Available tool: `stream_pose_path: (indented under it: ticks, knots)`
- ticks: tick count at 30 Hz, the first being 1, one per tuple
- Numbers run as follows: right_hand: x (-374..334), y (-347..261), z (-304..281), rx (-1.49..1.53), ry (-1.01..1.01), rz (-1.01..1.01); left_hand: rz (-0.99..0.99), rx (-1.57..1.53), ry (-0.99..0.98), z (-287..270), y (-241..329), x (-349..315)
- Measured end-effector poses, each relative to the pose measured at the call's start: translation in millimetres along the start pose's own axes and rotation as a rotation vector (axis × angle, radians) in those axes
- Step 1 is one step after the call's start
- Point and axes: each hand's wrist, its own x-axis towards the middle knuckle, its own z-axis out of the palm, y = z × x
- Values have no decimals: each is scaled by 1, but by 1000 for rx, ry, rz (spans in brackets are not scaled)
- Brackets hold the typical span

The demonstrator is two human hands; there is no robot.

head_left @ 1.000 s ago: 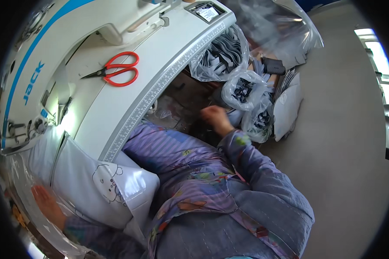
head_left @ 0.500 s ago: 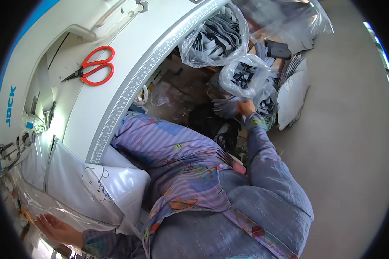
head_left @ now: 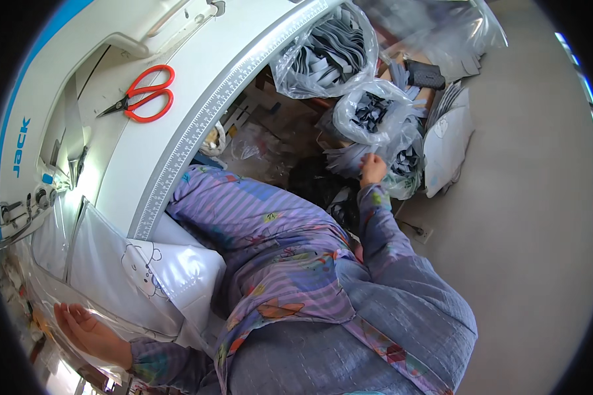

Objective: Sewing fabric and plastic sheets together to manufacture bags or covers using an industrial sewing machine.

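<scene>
My left hand (head_left: 93, 337) rests at the lower left with its fingers stretched out, over clear plastic sheeting (head_left: 49, 283) beside the sewing work. A silvery-white fabric piece (head_left: 115, 276) with a line-drawn bear face runs under the sewing machine (head_left: 21, 99) and hangs over the table's front edge. On the right, my right hand (head_left: 373, 170) has its fingers bent together at the edge of a bundle of grey fabric strips (head_left: 346, 160). Whatever is between those fingertips is too small to make out.
Red-handled thread scissors (head_left: 145, 99) lie on the white table (head_left: 135, 155), behind its ruler edge (head_left: 197, 115). Clear bags of grey strips (head_left: 326, 56) and dark scraps (head_left: 370, 113) stand at the right. Stacked pale panels (head_left: 447, 141) lean beside them. A cable and socket (head_left: 423, 232) are on the floor.
My right hand has shifted slightly left and nearer to me, its fingers still by the grey strips. My left hand has moved a little up and right. The fabric stays under the machine.
</scene>
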Motion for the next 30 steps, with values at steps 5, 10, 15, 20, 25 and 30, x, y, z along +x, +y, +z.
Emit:
stream_pose_path:
  ticks: [5,10,15,20,25,30]
  knots:
    - [-222,-158,0,-181,-1226,-954,70,69,-554,117,41,-60]
    - [-278,-304,10,-49,-1473,-1032,152,68,-1309,235,67,-104]
    - [-256,-390,28,-111,-1619,-869,-370,73,-1188,226,64,-63]
    - [-242,-352,36,-278,-1787,-819,-487,-700,-1019,216,65,-55]
    - [-182,-178,49,-676,-1389,-1027,-582,-1047,-901,213,57,-46]
    - [-27,-118,-14,-603,-530,-1177,-673,-954,-702,203,45,-35]
